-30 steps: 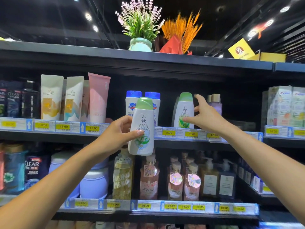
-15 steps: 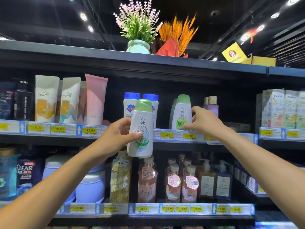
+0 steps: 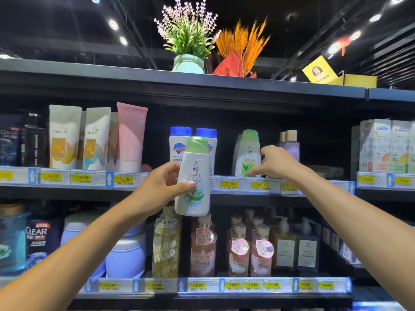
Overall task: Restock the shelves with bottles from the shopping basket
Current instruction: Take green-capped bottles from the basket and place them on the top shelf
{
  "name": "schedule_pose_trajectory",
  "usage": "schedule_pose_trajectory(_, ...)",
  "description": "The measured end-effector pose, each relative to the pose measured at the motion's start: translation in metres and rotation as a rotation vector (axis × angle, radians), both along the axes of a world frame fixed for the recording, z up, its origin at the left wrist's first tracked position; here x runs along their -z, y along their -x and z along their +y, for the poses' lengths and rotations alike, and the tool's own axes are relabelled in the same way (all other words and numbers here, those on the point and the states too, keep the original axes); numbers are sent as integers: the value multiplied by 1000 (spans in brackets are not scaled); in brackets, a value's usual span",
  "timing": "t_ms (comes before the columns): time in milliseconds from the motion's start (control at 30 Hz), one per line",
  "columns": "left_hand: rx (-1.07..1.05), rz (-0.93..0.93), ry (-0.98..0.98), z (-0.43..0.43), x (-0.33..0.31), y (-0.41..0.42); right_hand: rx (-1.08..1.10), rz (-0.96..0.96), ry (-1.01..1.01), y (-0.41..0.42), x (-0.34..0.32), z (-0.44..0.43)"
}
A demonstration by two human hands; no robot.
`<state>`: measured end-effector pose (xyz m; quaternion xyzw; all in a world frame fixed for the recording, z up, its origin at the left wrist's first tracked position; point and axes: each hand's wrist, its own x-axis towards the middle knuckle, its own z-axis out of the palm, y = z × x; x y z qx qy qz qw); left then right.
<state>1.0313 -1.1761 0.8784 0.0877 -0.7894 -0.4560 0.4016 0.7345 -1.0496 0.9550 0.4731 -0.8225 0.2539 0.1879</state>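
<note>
Restocking: left hand (image 3: pixel 161 189) holds a green-capped bottle (image 3: pixel 193 176) before the middle shelf (image 3: pixel 67 191).
Upright, thumb across its label; right hand (image 3: pixel 275 162) curls round a matching shelf bottle (image 3: pixel 247 153) standing above the 9.90 tags (image 3: pixel 230 184).

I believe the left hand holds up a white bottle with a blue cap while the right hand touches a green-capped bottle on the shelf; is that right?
Not quite: the head view shows the held bottle in the left hand has a green cap, not blue. The right hand does touch a green-capped bottle on the shelf.
</note>
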Motion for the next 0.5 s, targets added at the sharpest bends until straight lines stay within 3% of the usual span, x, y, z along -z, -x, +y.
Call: schedule_pose_trajectory(500,-9,14,-4,5,-3,1,35,-21,-34,6,-2,-13)
